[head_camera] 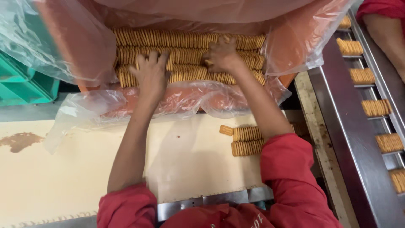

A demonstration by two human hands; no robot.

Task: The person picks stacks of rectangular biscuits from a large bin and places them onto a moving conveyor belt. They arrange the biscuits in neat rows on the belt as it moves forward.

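While both arms in red sleeves stretch forward, the left hand (pixel 151 72) lies flat on the rows of biscuits (pixel 185 55), fingers spread wide and pressed down on the middle and front rows, its grip apart and clamped on nothing. Over to the other side, the right hand (pixel 222 55) sits further back on the same rows, fingers curled down among the biscuit edges; whether that grip has closed on any of them, I cannot tell, the fingertips are buried.

Those biscuits stand on edge in three long rows inside an orange crate (pixel 90 46) lined with a clear plastic liner (pixel 76 105), whose loose front flap spills down onto the cream-coloured table (pixel 63 169). Nearer the person, just under the right forearm, a small stack of biscuits (pixel 247 141) lies on the table in two short rows, with a single biscuit (pixel 226 130) lying flat just beside them at the left.

Off on the right runs a metal conveyor (pixel 346 139) carrying separate biscuit bundles (pixel 376 107) in a line, one pocket after another. Top right corner, another person's arm (pixel 390 38) in a red sleeve hangs over that conveyor. Far left, a green crate (pixel 21 84) shows behind the liner, and a brown stain (pixel 19 141) marks the table.
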